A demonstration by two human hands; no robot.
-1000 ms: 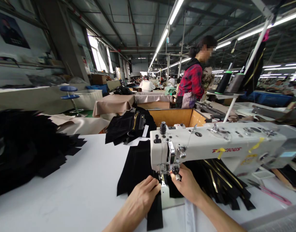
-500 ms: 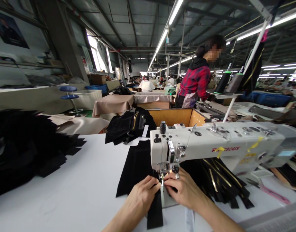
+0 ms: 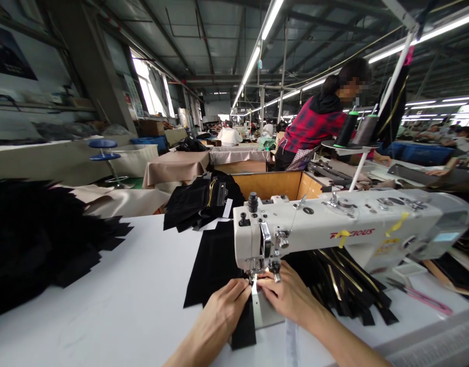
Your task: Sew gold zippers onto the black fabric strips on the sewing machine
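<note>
A white sewing machine (image 3: 334,229) stands on the white table (image 3: 135,300). Under its needle lies a black fabric piece (image 3: 213,265) with a narrow pale strip (image 3: 255,306) beside it. My left hand (image 3: 225,308) rests on the black fabric just left of the presser foot, fingers curled and pressing down. My right hand (image 3: 286,295) sits right of the foot, fingertips pinched together at the needle on the fabric edge.
A big heap of black cut pieces (image 3: 35,239) covers the table's left. A black bundle (image 3: 202,201) lies behind the machine, black zipper strips (image 3: 345,285) under its arm, pink scissors (image 3: 421,298) at right. A person in a red plaid shirt (image 3: 314,127) works beyond.
My right hand has shifted left toward the needle and now pinches the fabric edge beside my left hand. The person in plaid has leaned further to the right.
</note>
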